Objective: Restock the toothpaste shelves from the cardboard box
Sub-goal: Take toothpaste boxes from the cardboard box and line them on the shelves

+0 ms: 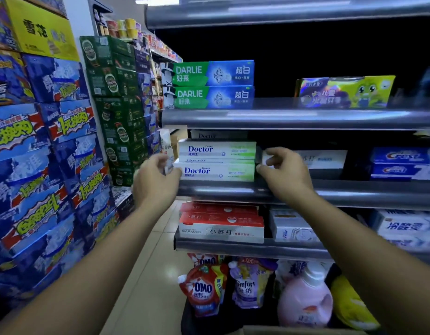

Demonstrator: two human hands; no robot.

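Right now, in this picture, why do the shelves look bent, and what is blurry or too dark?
Head view: the wide-angle lens bows the grey metal shelf rails; green-and-blue Darlie boxes are sharp, the yellow-and-purple children's box and blue Crest boxes smear; shelf backs sink into black shadow; glare whitens the beige floor tiles.

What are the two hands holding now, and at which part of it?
Apparently the lower Doctor box, by its two short ends: the left hand pinches the left end, the right hand the right end.
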